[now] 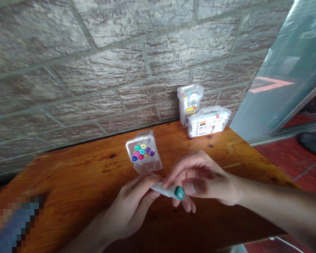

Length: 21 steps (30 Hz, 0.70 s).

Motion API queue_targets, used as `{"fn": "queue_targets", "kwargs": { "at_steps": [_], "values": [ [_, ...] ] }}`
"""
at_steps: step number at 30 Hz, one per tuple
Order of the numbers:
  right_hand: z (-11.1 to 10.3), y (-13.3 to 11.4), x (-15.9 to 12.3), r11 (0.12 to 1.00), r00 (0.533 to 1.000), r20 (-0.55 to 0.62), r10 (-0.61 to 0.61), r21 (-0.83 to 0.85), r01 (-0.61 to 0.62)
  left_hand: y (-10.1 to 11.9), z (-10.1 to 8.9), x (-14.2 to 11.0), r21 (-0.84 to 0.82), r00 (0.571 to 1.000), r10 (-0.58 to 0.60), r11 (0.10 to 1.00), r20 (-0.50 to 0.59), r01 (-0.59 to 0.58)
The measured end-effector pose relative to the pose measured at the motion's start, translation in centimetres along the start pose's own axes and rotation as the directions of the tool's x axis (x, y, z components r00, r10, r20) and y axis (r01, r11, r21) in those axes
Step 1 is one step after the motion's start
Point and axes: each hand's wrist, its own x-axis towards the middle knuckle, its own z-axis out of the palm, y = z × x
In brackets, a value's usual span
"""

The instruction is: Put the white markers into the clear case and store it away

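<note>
Reaches in over the near side of the surface (79,175) with the left forearm (92,228), slanting up toward the middle. Holds the left hand (127,202) back upward, pinching with the index finger above and the thumb below. Crosses the right edge, close to the near right corner, with the bare right forearm (268,203). Arches the right hand (212,182) loosely leftward, with index fingertip lowered just beside the left fingertips, thumb pointing left and other fingers curled lower.

Marker (169,191) before box (149,166) | carry case (210,123) right, before upright container (185,102) | wall (116,66) behind table (81,175)
</note>
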Motion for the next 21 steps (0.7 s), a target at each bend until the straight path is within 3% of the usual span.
{"fn": "queue_targets", "kwargs": {
  "at_steps": [21],
  "values": [
    [-0.21, 0.13, 0.05, 1.000, 1.000, -0.006, 0.001, -0.023, -0.001, 0.02, 0.08, 0.03, 0.006, 1.000, 0.001, 1.000, -0.005, -0.001]
  ]
}}
